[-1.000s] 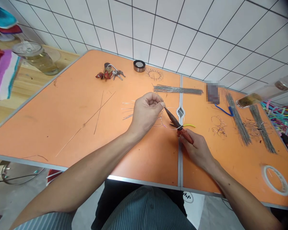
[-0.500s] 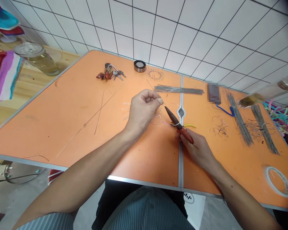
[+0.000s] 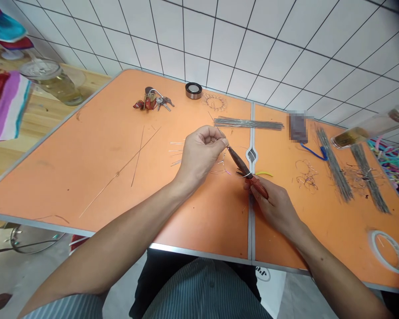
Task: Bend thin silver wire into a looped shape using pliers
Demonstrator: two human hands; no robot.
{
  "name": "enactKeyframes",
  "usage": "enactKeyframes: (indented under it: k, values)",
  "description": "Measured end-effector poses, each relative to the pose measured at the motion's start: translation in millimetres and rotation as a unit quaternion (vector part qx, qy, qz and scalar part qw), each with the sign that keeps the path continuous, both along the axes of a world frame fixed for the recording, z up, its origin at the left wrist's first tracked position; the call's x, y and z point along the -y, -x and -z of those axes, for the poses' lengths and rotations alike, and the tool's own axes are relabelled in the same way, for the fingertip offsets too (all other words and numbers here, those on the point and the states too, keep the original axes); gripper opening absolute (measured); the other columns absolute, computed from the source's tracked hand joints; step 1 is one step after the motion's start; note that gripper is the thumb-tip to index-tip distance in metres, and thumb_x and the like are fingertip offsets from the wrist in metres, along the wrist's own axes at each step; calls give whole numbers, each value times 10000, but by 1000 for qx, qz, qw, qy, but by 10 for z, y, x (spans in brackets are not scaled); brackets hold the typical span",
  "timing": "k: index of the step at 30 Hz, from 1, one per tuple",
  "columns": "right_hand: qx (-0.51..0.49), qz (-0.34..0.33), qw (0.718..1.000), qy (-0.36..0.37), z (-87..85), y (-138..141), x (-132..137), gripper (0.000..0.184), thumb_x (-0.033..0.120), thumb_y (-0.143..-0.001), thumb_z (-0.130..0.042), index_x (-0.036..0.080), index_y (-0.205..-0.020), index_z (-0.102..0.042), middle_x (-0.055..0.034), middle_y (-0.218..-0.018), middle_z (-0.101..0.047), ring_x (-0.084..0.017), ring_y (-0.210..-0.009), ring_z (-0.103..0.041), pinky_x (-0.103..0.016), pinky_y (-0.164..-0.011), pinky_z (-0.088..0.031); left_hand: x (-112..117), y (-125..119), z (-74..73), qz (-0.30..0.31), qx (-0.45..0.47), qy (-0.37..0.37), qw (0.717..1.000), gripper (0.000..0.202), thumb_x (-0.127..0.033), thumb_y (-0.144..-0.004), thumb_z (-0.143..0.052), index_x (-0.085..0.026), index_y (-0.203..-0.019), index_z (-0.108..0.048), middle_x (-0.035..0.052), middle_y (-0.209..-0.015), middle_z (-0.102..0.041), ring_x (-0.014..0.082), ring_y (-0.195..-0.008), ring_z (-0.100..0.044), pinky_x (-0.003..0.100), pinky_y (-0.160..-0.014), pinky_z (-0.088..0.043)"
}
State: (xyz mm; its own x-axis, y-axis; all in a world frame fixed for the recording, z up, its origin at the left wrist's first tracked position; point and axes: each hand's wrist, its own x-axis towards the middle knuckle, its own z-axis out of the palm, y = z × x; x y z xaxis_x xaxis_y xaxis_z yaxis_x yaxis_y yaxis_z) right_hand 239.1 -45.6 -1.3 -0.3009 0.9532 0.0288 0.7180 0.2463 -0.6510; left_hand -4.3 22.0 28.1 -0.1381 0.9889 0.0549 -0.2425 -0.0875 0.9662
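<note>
Wire (image 3: pixel 217 124) was at the middle of the frame, one thin length poking up and leftward from the left hand's grasp, with bits of a loop (image 3: pixel 246 176) showing to the right. Beneath everything spread the orange table (image 3: pixel 193 226), and across its upper middle lay a grey bundle of straight wires (image 3: pixel 249 124). The left hand (image 3: pixel 199 155), at centre, had thumb and forefinger pinched together on the wire (the remaining fingers were curled in, and what they touched I could not tell). The right hand (image 3: pixel 274 199), right of centre, had its fingers clamped round the red handles of the pliers (image 3: pixel 242 167). Smaller again was a bunch of keys (image 3: pixel 158 102) in the upper left.

What had just changed was the pliers' tip: it had come up to the left fingertips, right at the pinched wire. To my eye that brought both hands to bear on one spot; whether the jaws had bitten was too small to tell.

Half a second earlier, a gap showed between tip and fingertips, and more of the loop's arc stood out. The left hand had since shifted slightly rightward, its wire with it, while the keys lay unmoved.
</note>
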Motion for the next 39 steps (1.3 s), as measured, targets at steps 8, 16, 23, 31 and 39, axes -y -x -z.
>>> enactKeyframes:
  k: [8,16,23,31,39]
  values:
    - [13,6,1000,-1,14,0,-4,222,331,-1100,-531,241,-921,-628,-59,-970,-765,-228,-887,-705,-331,-770,-496,1,7,8,0,-11,1,1000,81,-150,-765,-755,-196,-755,-689,-38,-635,-610,88,-532,-479,252,-523,-363]
    - [29,12,999,-3,-16,14,6,233,383,-1115,-518,236,-1030,-678,-46,-889,-744,-228,-785,-662,-334,-707,-465,22,2,10,10,-7,9,1000,96,-150,-763,-763,-200,-740,-684,-33,-621,-605,90,-524,-472,257,-517,-347]
    - [35,26,999,11,-10,30,22,259,399,-1097,-507,241,-963,-662,-28,-801,-705,-213,-701,-607,-322,-642,-426,20,-14,30,12,-7,11,1000,92,-153,-751,-764,-199,-742,-685,-31,-629,-616,85,-525,-462,254,-514,-341]
    - [26,34,999,-1,-21,42,34,233,358,-1072,-527,244,-907,-645,-12,-737,-684,-188,-621,-556,-315,-619,-423,19,-27,45,20,1,19,1000,90,-148,-739,-762,-194,-743,-685,-35,-624,-620,86,-515,-479,253,-507,-345]
    - [60,12,998,-8,-89,-86,28,309,427,-1131,-504,264,-1273,-725,-95,-1222,-817,-297,-1096,-772,-405,-881,-564,-62,52,19,-15,8,7,1000,95,-162,-728,-763,-196,-718,-674,-15,-692,-661,84,-531,-470,257,-517,-354]
